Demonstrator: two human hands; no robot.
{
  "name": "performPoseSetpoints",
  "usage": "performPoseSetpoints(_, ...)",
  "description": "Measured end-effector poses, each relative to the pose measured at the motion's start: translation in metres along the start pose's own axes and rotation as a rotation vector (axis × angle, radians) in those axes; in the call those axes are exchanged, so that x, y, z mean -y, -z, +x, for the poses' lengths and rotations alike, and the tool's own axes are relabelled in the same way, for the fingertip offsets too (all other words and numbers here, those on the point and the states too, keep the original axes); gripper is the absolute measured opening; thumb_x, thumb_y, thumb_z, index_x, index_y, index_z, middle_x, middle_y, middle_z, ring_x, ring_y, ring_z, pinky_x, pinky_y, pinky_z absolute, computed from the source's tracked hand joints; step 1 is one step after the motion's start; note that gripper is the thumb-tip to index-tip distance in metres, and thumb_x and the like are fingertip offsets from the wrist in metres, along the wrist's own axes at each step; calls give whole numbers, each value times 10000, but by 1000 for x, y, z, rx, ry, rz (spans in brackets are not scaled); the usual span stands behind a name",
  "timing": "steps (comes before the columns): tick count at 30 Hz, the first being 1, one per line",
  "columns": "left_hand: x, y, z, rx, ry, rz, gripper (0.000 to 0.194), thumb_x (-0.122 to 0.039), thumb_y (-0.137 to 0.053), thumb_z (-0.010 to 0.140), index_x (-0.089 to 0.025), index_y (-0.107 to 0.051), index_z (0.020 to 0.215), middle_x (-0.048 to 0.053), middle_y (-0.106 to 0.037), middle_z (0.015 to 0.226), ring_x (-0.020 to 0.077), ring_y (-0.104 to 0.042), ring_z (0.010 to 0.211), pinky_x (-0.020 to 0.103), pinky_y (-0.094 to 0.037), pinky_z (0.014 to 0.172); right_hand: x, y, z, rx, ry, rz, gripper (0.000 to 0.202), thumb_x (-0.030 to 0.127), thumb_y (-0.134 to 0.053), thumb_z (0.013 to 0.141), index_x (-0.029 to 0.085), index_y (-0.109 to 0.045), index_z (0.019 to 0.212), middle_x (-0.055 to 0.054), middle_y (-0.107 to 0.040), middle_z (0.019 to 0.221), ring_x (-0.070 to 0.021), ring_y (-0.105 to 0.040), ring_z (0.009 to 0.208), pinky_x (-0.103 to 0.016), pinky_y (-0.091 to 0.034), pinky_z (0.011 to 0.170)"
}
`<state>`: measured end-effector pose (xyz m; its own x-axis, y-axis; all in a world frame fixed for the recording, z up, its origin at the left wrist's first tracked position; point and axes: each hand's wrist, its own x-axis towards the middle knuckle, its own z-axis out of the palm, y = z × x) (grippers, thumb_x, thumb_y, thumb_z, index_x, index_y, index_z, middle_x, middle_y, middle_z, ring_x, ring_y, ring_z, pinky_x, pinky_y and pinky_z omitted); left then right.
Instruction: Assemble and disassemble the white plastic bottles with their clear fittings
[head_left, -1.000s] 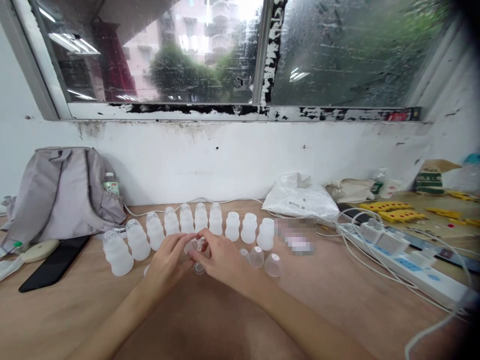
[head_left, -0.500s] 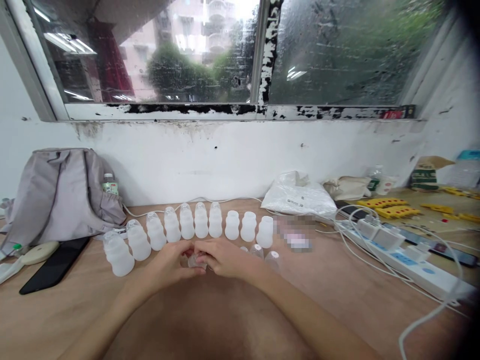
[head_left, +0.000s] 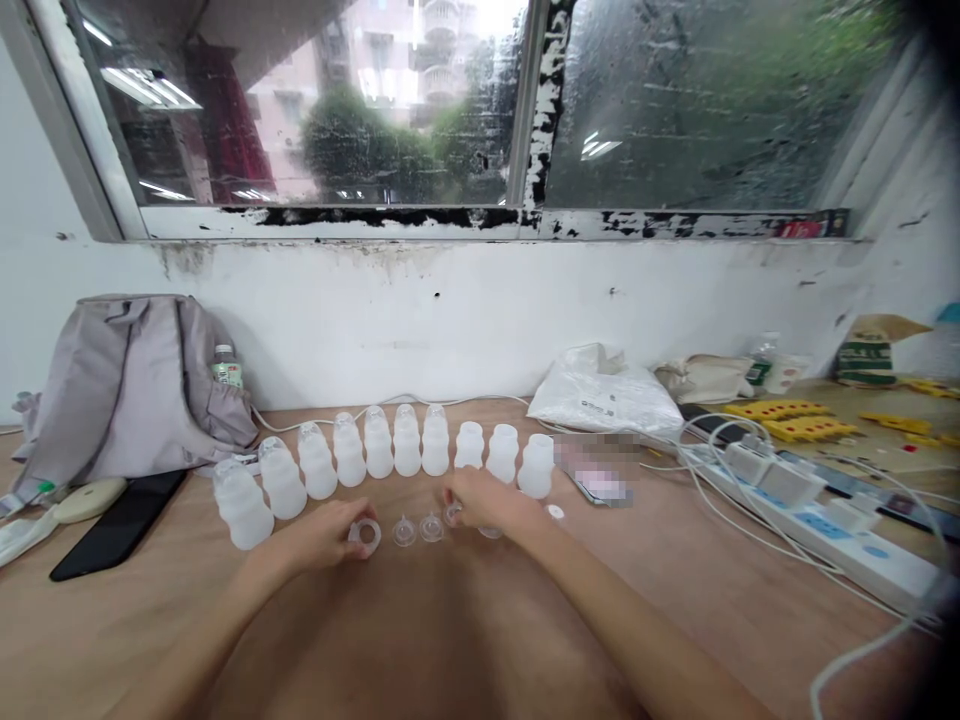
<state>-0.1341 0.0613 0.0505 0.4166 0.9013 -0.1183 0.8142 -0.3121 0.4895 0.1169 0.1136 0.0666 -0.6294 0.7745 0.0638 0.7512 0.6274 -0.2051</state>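
Head view shows a row of white bottles (head_left: 379, 450) standing on the desk (head_left: 390, 640). In front of this row, the left hand (head_left: 341, 532), half closed, holds a ring (head_left: 376, 538); the right hand (head_left: 484, 500), fingers nearly closed, pinches a clear teat (head_left: 452, 515). Two other teats (head_left: 404, 533) lie there too.

A single camera, worn on the person's head, looks forward and down over the desk (head_left: 645, 545); the left hand (head_left: 337, 532) and right hand (head_left: 484, 500) lie fairly near, below mid-frame; the wall (head_left: 352, 300) and the window (head_left: 420, 140) stand farther off, faced almost squarely; the view is wide, its right corners dark.
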Motion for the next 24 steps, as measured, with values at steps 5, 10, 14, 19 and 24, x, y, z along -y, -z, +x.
performPoseSetpoints(5,0,-4,2,-22,-50,1,355,-374,-478,757,-225,-438,1077,53,-558,1035,199,-522,918,277,-379,779,10,-4,-3,63,-73,-43,233,46,-698,489,204,-534,538,28,-461,494,-160,-526,559,-265,-352,520)
performPoseSetpoints(10,8,-11,5,-9,-19,97,357,-368,-483,760,-218,-445,1082,72,-560,1043,219,-521,944,303,-372,804,4,-6,-3,113,-120,-60,261,37,-717,453,201,-528,529,41,-418,471,-169,-528,577,-296,-378,564)
performPoseSetpoints(14,11,-11,4,-17,22,226,325,-349,-505,747,-182,-511,1025,95,-559,1057,250,-502,984,344,-368,825,-6,-8,0,62,-59,28,233,161,-736,501,206,-574,662,11,-531,609,-176,-541,645,-295,-412,602)
performPoseSetpoints(19,2,-4,-1,-109,14,309,446,-339,-501,759,-188,-449,1177,99,-487,1217,255,-425,1125,368,-331,915,-2,12,27,-506,-79,-5,251,271,-479,804,155,-520,1022,-113,-542,1016,-223,-478,972,-353,-371,820)
performPoseSetpoints(24,-16,-2,0,-323,-112,327,470,-364,-431,822,-162,-384,1243,122,-479,1232,246,-420,1142,387,-343,929,-3,24,64,-568,-188,-140,403,308,-550,763,134,-474,1118,-167,-448,1222,-315,-291,1183,-503,-214,937)
